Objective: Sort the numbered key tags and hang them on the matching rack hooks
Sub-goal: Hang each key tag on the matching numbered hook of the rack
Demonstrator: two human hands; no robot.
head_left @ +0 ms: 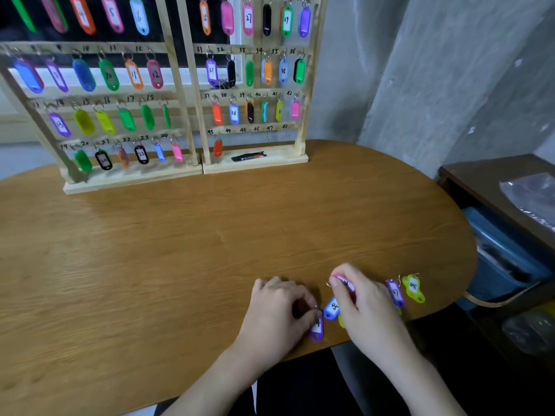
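Near the desk (180,250) edge, our left hand (277,310) curls, pinching a purple tag (317,329); our right hand (365,304) grips a pink tag (345,283).

The right hand (365,307) half hides a yellow-green tag (341,321) — its number, perhaps, underneath.

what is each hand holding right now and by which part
The right hand pinches a pink tag along its body, ring end sticking out left. The left hand grips a purple tag at its ring end, body hanging toward the table edge.
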